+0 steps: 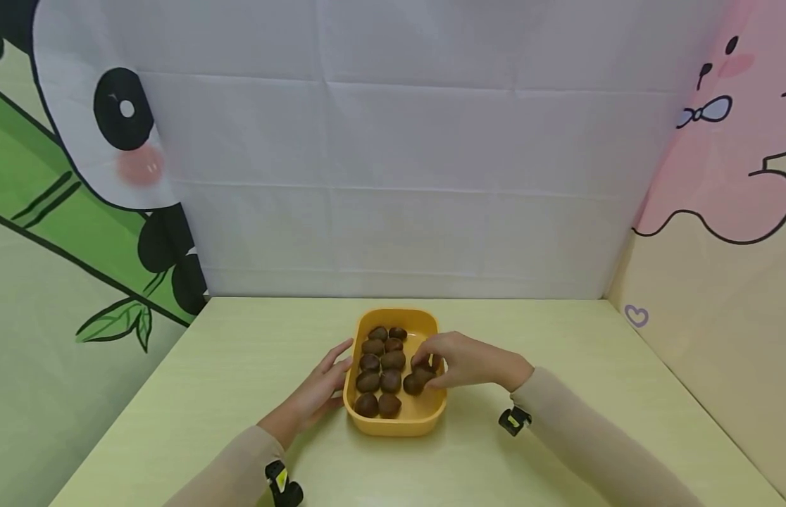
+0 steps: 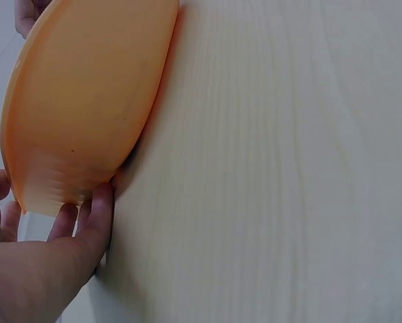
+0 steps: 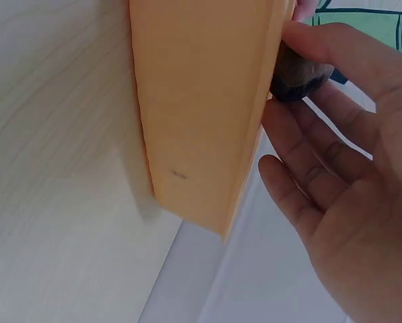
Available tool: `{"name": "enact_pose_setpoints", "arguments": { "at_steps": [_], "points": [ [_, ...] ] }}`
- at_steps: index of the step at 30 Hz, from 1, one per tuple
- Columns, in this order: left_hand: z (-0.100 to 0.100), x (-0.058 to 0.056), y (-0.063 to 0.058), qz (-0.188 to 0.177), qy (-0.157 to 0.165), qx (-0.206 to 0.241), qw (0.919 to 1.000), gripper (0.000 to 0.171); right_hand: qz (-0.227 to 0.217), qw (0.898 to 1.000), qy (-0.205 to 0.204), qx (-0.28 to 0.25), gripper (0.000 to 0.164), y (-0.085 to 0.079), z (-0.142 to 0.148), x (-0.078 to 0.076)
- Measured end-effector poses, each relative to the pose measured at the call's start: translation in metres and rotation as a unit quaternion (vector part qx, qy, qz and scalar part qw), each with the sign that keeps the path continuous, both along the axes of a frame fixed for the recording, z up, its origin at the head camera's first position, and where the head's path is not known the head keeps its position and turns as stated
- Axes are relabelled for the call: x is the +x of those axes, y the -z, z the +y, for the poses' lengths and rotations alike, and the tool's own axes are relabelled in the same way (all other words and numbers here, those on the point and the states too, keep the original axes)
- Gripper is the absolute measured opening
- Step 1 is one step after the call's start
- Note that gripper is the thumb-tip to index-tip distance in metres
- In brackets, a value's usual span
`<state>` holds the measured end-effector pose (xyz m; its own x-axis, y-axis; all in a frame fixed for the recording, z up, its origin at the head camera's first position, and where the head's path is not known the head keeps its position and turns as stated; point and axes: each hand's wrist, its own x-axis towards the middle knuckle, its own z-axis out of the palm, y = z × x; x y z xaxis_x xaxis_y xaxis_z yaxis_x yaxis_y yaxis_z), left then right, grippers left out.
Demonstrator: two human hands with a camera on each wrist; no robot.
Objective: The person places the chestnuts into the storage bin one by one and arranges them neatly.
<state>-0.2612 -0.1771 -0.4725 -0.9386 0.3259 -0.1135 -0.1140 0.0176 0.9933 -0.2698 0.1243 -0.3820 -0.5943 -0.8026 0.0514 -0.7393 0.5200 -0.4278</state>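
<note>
A yellow-orange plastic tray [image 1: 399, 427] stands on the table, holding several brown chestnuts [image 1: 390, 381] in two rough columns at its left and middle. Against the tray's left side, the left hand [image 1: 320, 391] rests with extended fingers; in the left wrist view its fingertips [image 2: 102, 195] touch the wall near one end. Over the tray's right part, the right hand [image 1: 472, 360] pinches a dark chestnut [image 3: 300, 73] between thumb and fingers, right at the rim. Another chestnut [image 1: 413, 384] lies just beside these fingers, which partly hide the held one.
The pale wood-grain table [image 1: 241, 394] extends around the tray. A white cloth backdrop [image 1: 406, 183] rises at its far edge, with printed panels at left [image 1: 70, 282] and right [image 1: 716, 303]. Black camera straps [image 1: 515, 420] are on both sleeves.
</note>
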Motion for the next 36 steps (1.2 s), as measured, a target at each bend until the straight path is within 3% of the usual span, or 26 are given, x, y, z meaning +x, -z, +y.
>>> {"name": "enact_pose_setpoints", "arguments": {
  "at_steps": [10,20,36],
  "points": [
    [-0.001,0.001,0.001,0.0,-0.001,-0.003,1.0,0.058,-0.057,0.997,0.003,0.058,0.032,0.014,-0.022,0.003],
    [-0.003,0.002,-0.001,0.001,0.001,-0.005,1.0,0.059,-0.046,0.993,0.015,0.106,0.03,0.021,-0.033,0.002],
    [-0.003,0.001,-0.001,0.001,0.002,0.003,1.0,0.061,-0.051,0.992,0.036,0.114,0.025,0.023,-0.037,0.003]
  ]
}}
